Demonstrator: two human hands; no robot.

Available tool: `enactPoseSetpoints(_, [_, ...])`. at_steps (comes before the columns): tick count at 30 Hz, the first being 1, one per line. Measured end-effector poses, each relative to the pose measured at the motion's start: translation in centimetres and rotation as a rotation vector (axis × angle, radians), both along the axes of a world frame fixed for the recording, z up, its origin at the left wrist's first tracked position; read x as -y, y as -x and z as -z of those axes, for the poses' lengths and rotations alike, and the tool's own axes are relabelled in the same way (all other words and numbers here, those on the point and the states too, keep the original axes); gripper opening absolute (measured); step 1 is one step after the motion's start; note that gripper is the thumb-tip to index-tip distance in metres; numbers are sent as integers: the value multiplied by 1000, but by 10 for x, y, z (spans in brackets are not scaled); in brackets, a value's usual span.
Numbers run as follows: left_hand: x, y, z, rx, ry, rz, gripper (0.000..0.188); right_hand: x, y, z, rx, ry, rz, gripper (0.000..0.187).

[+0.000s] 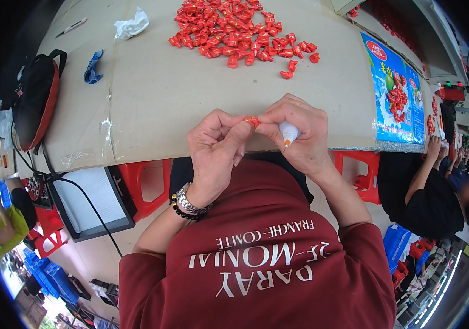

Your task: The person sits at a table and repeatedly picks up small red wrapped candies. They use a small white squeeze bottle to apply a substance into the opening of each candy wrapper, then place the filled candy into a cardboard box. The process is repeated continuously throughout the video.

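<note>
- The small red piece (252,121) is held at the centre of the frame, above the near edge of the table (152,98); its fine detail is too small to be read.
- By the left hand (215,143) the piece is pinched from one side — the grip is narrow, with thumb and fingertips brought together on it.
- By the right hand (299,129) the other side is met with an equally narrow grip, while a white tapered bottle (289,130) with an orange tip is tucked in the same hand.
- The orange tip is pointed toward the lower part of the frame, away from the piece; whether it is capped cannot be told.
- For good handling, the piece is best steadied by the left fingertips alone whenever the right ones are needed for the bottle.
- Pressure should be light and placed at the edges, so that the face being worked is left uncovered and unsmudged.
- The bottle's tip should be directed clear of the sleeve and wrist, since marks could otherwise be left there.
- Loose pieces (287,74) are scattered just below the large red pile (218,27) at the upper centre; they are best left untouched by the forearms.
- At the right of the frame, a red cluster (397,101) is borne by a blue printed sheet (377,60).
</note>
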State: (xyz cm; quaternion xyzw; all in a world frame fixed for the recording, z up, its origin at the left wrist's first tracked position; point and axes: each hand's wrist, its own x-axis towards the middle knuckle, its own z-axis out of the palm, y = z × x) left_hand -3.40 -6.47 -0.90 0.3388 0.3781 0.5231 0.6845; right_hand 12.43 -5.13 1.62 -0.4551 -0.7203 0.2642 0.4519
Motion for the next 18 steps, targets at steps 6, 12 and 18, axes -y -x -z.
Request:
enactPoseSetpoints(6, [-1, -3, 3, -42, -10, -7, 6, -2, -3, 7, -8, 1, -12, 14])
enactPoseSetpoints(12, [-2, -5, 5, -134, -32, -10, 6, -2, -5, 16, -28, 6, 16, 15])
enactPoseSetpoints(18, [-3, -8, 6, -164, -43, -32, 5, -4, -7, 20, -62, 8, 15, 16])
